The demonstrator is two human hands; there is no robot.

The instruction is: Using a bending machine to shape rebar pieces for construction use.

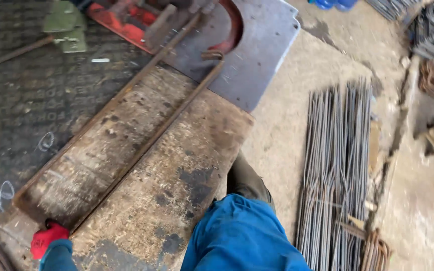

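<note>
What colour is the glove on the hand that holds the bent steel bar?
Red; the gloved left hand grips the bent steel bar, seen in the head view.

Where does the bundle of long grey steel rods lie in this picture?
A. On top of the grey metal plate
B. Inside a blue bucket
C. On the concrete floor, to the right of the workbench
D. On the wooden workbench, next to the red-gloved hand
C: the bundle of steel rods lies flat on the concrete floor, to the right of the wooden workbench and apart from it.
</note>
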